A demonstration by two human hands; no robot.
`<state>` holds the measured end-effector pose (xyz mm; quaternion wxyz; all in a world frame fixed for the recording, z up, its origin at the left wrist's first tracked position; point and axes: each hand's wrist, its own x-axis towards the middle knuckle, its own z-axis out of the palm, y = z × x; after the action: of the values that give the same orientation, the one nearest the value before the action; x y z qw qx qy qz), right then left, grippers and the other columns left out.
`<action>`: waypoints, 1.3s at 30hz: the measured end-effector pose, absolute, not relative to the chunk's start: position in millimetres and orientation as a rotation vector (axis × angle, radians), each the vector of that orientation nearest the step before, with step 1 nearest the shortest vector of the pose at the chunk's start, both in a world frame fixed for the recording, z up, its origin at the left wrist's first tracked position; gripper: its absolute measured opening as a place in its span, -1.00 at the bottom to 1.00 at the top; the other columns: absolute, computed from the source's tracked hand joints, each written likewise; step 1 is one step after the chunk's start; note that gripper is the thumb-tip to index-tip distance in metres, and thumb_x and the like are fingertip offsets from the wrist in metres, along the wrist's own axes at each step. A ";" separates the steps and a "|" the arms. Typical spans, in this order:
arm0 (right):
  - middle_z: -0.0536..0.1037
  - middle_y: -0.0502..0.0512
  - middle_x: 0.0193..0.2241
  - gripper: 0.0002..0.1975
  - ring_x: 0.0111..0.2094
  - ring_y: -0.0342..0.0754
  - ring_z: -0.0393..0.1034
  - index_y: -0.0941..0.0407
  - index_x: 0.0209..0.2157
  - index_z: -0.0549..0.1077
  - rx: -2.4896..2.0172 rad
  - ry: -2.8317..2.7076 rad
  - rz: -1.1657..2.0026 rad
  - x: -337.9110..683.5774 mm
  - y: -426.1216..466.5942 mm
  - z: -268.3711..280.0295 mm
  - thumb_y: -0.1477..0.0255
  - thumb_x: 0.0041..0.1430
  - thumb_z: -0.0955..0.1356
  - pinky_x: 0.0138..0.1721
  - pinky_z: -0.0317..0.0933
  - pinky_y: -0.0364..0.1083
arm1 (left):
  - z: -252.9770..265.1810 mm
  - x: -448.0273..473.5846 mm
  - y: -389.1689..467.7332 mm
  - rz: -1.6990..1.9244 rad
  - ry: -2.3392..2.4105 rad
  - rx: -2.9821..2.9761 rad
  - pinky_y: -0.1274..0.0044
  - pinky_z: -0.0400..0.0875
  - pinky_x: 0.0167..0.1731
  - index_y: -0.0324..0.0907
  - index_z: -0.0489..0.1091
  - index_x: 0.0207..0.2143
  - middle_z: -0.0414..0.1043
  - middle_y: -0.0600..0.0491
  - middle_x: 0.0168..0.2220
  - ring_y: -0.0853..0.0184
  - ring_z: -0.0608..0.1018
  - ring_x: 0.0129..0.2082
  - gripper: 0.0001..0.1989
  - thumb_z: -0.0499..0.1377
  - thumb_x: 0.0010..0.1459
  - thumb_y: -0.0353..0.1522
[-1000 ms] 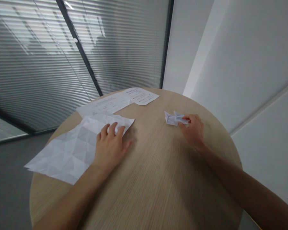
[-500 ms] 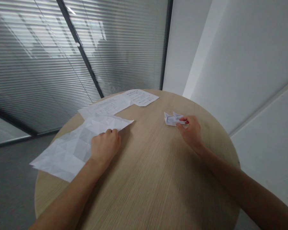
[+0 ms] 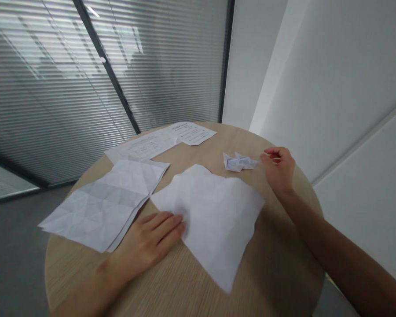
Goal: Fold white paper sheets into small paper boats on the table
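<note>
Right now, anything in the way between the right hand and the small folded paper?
Nothing visible: the right hand is just right of the small folded paper. The loose white sheet at the left hand is nearer the wearer, not between them.

Printed sheets (image 3: 165, 138) on round table (image 3: 188, 281); blinds (image 3: 171, 66) beyond.

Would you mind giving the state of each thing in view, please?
Loose white paper sheet: unfolded, edges wavy, touching the left hand.
Stacked creased white paper sheets: opened out, edges misaligned.
Small pointed white paper piece: folded, beside the right hand.
Printed white paper sheets: flat, print up.
Grey slatted window blinds: lowered, light showing through.
Left hand: fingers together, thumb hidden.
Right hand: fingers curled, holding nothing visible.
</note>
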<state>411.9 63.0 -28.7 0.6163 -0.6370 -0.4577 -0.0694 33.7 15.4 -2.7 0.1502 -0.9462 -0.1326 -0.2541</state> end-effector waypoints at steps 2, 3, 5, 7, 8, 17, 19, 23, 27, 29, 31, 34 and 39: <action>0.50 0.10 -0.31 -0.80 -0.29 0.02 0.40 0.10 -0.29 0.43 -1.433 -1.132 -0.149 408.4 60.4 -25.9 0.30 0.05 0.37 -0.23 0.31 0.03 | -11.8 28.1 18.8 -0.655 -0.455 -2.848 0.41 0.53 -0.25 -0.09 0.47 -0.12 0.59 -0.04 -0.14 0.23 0.61 -0.18 -0.70 -0.03 0.32 -0.49; 0.51 0.12 -0.28 -0.79 -0.25 0.03 0.41 0.10 -0.27 0.44 -1.402 -1.219 -0.139 403.7 58.0 -24.7 0.29 0.08 0.36 -0.21 0.32 0.04 | -14.9 26.1 20.4 -0.607 -0.489 -2.904 0.39 0.54 -0.21 -0.10 0.47 -0.13 0.58 -0.05 -0.13 0.22 0.61 -0.16 -0.72 -0.01 0.31 -0.49; 0.52 0.18 -0.17 -0.76 -0.11 0.08 0.42 0.08 -0.18 0.45 -1.308 -1.484 -0.100 388.8 51.5 -23.7 0.26 0.15 0.35 -0.11 0.32 0.09 | -17.4 24.0 22.5 -0.509 -0.544 -2.993 0.35 0.54 -0.13 -0.12 0.47 -0.11 0.58 -0.06 -0.10 0.20 0.60 -0.12 -0.70 0.01 0.24 -0.52; 0.48 0.26 0.02 -0.63 0.10 0.14 0.34 0.08 -0.02 0.42 -1.201 -1.823 -0.013 368.5 43.3 -25.9 0.18 0.22 0.32 0.09 0.23 0.16 | -15.3 24.3 23.3 -0.441 -0.596 -3.059 0.33 0.51 -0.05 -0.12 0.48 -0.09 0.57 -0.04 -0.08 0.20 0.59 -0.09 -0.64 0.02 0.16 -0.54; 0.42 0.29 0.12 -0.53 0.18 0.15 0.27 0.08 0.08 0.37 -1.179 -1.990 0.035 357.3 39.0 -28.4 0.12 0.24 0.30 0.16 0.17 0.19 | -13.4 25.6 23.7 -0.434 -0.628 -3.082 0.32 0.49 -0.02 -0.11 0.49 -0.09 0.57 -0.02 -0.07 0.20 0.59 -0.07 -0.63 0.02 0.15 -0.54; -0.03 0.54 0.35 0.07 0.39 0.29 -0.18 0.42 0.34 0.00 -1.122 -2.729 0.232 305.9 19.2 -56.4 -0.19 0.14 0.21 0.36 -0.28 0.23 | -33.6 58.8 34.0 -0.086 -0.878 -3.136 0.09 0.00 0.30 -0.20 -0.10 0.39 -0.10 -0.20 0.39 0.00 0.02 0.38 -0.16 0.01 0.24 0.07; -0.02 0.44 0.36 -0.01 0.39 0.26 -0.18 0.32 0.36 -0.01 -1.102 -2.756 0.286 313.1 18.0 -56.9 -0.15 0.18 0.21 0.36 -0.31 0.25 | -39.3 58.9 36.3 -0.002 -0.870 -3.145 0.11 -0.07 0.32 -0.18 -0.17 0.40 -0.17 -0.19 0.40 0.03 -0.04 0.40 -0.15 -0.03 0.25 0.09; 0.03 0.24 0.37 -0.19 0.39 0.20 -0.18 0.13 0.37 0.01 -1.099 -2.764 0.400 339.4 8.8 -53.4 -0.03 0.26 0.24 0.35 -0.30 0.28 | -39.7 46.3 38.7 -0.054 -0.807 -3.150 0.12 -0.04 0.31 -0.14 -0.15 0.40 -0.14 -0.15 0.40 0.02 -0.02 0.39 -0.17 0.01 0.25 0.08; 0.07 0.07 0.37 -0.38 0.40 0.08 -0.18 0.02 0.37 0.01 -1.165 -2.747 0.478 373.6 -5.3 -50.9 0.20 0.36 0.23 0.38 -0.34 0.23 | -35.4 29.2 38.5 -0.153 -0.721 -3.138 0.14 0.02 0.30 0.12 0.01 0.35 -0.08 0.04 0.40 0.05 0.04 0.38 -0.38 0.07 0.29 -0.07; 0.07 0.00 0.37 -0.43 0.40 0.02 -0.19 -0.05 0.36 0.01 -1.190 -2.720 0.533 390.9 -9.6 -51.3 0.32 0.38 0.22 0.38 -0.36 0.20 | -32.9 21.3 38.0 -0.155 -0.708 -3.144 0.16 0.02 0.31 0.20 0.05 0.32 -0.05 0.13 0.40 0.09 0.03 0.39 -0.46 0.06 0.33 -0.20; 0.08 -0.04 0.36 -0.42 0.41 0.02 -0.21 -0.11 0.35 0.04 -1.210 -2.675 0.601 405.6 -11.0 -52.0 0.36 0.35 0.25 0.38 -0.38 0.21 | -29.8 14.1 37.6 -0.127 -0.708 -3.179 0.16 0.00 0.33 0.18 0.01 0.34 -0.05 0.15 0.40 0.11 0.01 0.39 -0.43 0.03 0.33 -0.32; 0.08 -0.05 0.37 -0.36 0.41 0.04 -0.21 -0.13 0.34 0.05 -1.182 -2.665 0.708 419.3 -9.7 -51.5 0.41 0.28 0.28 0.38 -0.44 0.24 | -25.1 5.6 37.4 -0.062 -0.707 -3.265 0.12 -0.04 0.33 0.11 -0.07 0.37 -0.12 0.14 0.42 0.08 -0.02 0.40 -0.32 0.03 0.25 -0.42; 0.09 -0.04 0.37 -0.35 0.41 0.04 -0.21 -0.11 0.33 0.09 -1.155 -2.657 0.733 421.5 -9.0 -50.5 0.44 0.24 0.29 0.37 -0.42 0.23 | -26.1 2.8 36.5 -0.080 -0.758 -3.296 0.09 -0.02 0.32 0.09 -0.04 0.36 -0.12 0.13 0.42 0.08 0.01 0.40 -0.32 0.04 0.23 -0.43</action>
<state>421.5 -9.0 -50.5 0.0766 -0.3852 -0.8865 0.2447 2.8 36.5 -26.1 -0.1205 -0.9672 -0.2223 -0.0234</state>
